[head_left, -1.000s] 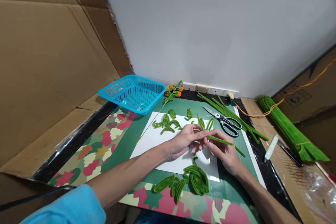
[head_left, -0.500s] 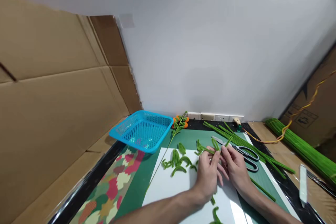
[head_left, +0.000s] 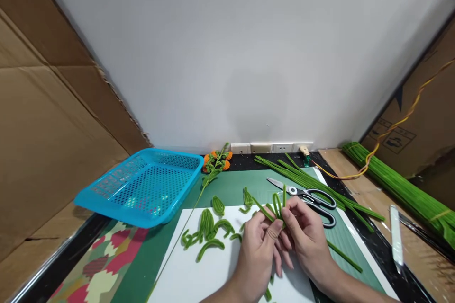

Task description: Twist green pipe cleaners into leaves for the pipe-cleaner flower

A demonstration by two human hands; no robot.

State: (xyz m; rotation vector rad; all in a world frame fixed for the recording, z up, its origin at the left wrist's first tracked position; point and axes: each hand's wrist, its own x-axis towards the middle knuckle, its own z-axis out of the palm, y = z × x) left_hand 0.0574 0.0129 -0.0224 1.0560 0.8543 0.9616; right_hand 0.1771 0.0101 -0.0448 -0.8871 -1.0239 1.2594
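Green pipe cleaner (head_left: pixel 276 207) sits low and just right of centre in the frame, pinched between the two hands and bent into narrow upright loops. Left hand (head_left: pixel 256 251) closes thumb and forefinger on its lower stretch, while right hand (head_left: pixel 306 236) grips the looped end with fingertips drawn tight; neither hand holds anything else. Finished leaf loops (head_left: pixel 209 231) lie scattered on the white sheet (head_left: pixel 185 277) to the left of the hands, so a fair batch looks done, and this piece appears only partly shaped. Straight green stems (head_left: pixel 313 182) lie loose right of centre, under the scissors (head_left: pixel 309 197), and a thick bundle (head_left: pixel 401 187) at the right edge suggests plenty of stock remains. Blue basket (head_left: pixel 142 187) at the left holds nothing visible, and an orange flower sprig (head_left: pixel 215 163) rests beside it.
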